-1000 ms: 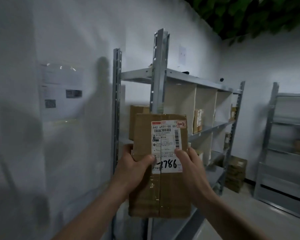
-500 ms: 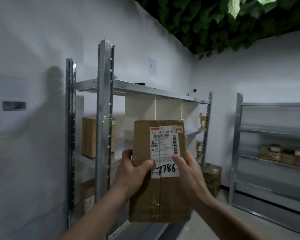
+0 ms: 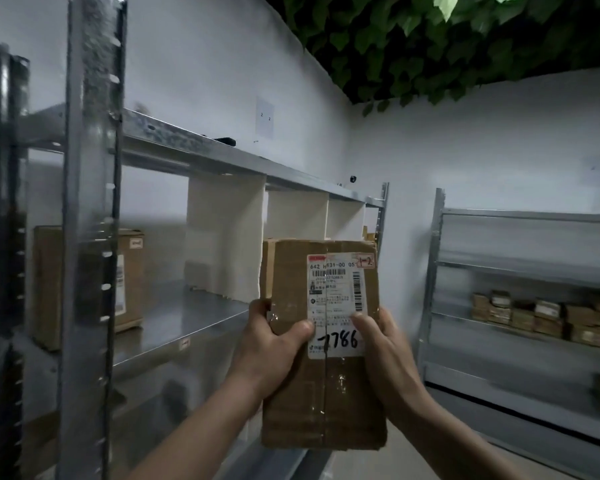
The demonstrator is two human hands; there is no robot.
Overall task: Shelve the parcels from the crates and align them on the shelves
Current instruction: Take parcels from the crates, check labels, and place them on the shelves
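Observation:
I hold a brown cardboard parcel [image 3: 323, 393] upright in front of me, its white label reading "7786" and "1-2" facing me. My left hand [image 3: 271, 348] grips its left edge, thumb on the label. My right hand [image 3: 385, 351] grips the right edge, thumb also on the label. Just left of the parcel runs the middle shelf [image 3: 174, 320] of a metal shelving unit. Another brown parcel [image 3: 129, 275] stands at that shelf's left end, partly hidden by the upright post.
A steel upright post [image 3: 90, 237] stands close at left. Cream dividers [image 3: 222, 237] split the shelf into bays. A second shelving unit [image 3: 520, 271] at right holds several small parcels [image 3: 548, 317]. Green foliage [image 3: 465, 39] covers the ceiling.
The view has swung right and closer to the shelving; the post now sits at far left. The parcel stays gripped in both hands, now beside the middle shelf's bays.

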